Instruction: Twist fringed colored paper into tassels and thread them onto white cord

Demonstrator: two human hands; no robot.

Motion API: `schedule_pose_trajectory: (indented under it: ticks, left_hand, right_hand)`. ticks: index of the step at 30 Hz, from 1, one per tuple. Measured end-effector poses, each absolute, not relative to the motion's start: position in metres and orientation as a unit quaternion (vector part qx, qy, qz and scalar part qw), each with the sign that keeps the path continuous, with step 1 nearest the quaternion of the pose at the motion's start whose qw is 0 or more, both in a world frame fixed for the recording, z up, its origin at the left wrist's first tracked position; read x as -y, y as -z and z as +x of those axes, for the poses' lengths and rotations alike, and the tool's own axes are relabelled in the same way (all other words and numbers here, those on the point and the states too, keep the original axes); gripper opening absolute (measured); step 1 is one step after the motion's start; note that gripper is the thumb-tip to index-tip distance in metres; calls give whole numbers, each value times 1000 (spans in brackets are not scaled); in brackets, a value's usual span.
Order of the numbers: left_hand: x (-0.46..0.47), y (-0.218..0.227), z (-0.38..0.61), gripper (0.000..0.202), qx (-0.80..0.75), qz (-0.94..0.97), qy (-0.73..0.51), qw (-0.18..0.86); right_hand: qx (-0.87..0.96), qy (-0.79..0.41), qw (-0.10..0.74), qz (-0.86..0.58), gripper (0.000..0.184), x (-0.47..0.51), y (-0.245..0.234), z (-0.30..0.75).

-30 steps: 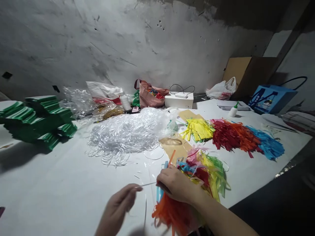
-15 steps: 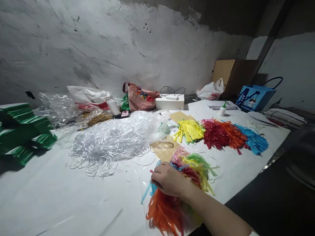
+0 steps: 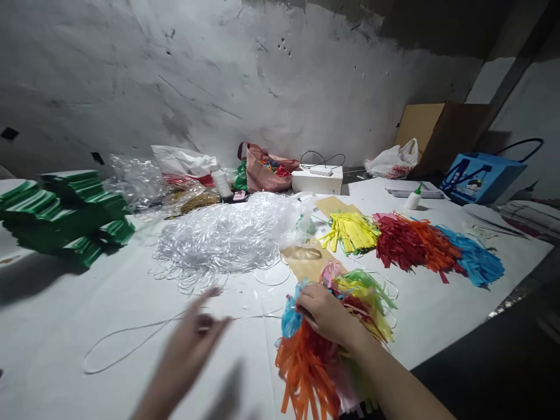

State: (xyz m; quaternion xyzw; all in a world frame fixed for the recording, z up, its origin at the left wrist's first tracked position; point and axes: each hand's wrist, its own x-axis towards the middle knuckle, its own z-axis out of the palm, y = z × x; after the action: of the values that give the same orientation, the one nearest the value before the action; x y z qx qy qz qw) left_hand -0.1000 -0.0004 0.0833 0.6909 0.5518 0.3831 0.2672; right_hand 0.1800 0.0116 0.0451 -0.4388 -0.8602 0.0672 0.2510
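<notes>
A bundle of fringed paper tassels [image 3: 306, 361] in orange, blue, red, pink, yellow and green lies at the table's front. My right hand [image 3: 326, 312] is closed on this bundle near its blue tassel [image 3: 292, 318]; its fingertips are partly hidden. To the left, my left hand [image 3: 190, 341] is raised over the table, somewhat blurred, with thumb and index finger spread apart. A thin white cord [image 3: 118, 335] forms a long loop on the left and runs behind the left hand toward the bundle. Whether the curled fingers touch the cord is unclear.
A heap of clear-white cord [image 3: 219, 239] covers mid-table. Green stacked pieces [image 3: 74, 216] stand left. Yellow [image 3: 352, 232], red [image 3: 398, 242], orange [image 3: 437, 248] and blue tassels [image 3: 475, 256] lie right, near a glue bottle [image 3: 413, 200] and a blue bag [image 3: 479, 178].
My left hand has come into view from below, and the looped cord now shows on the left. My right hand stays on the tassel bundle. The view has turned left.
</notes>
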Motion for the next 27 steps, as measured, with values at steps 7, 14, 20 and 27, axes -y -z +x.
schedule_pose_trajectory:
  ticks: [7, 14, 20, 27]
  left_hand:
    - [-3, -46, -26, 27, -414, 798, -298, 321]
    - [-27, -49, -141, 37, -628, 656, -383, 168]
    - [-29, -57, -141, 34, -688, 614, -382, 63]
    - [7, -47, -17, 30, -375, 852, -247, 270]
  right_hand:
    - [866, -102, 275, -406, 13, 2, -42, 179]
    - [825, -75, 308, -468, 17, -14, -28, 233]
    - [835, -92, 317, -441, 16, -11, -31, 219]
    - [871, -90, 309, -371, 18, 7, -43, 181]
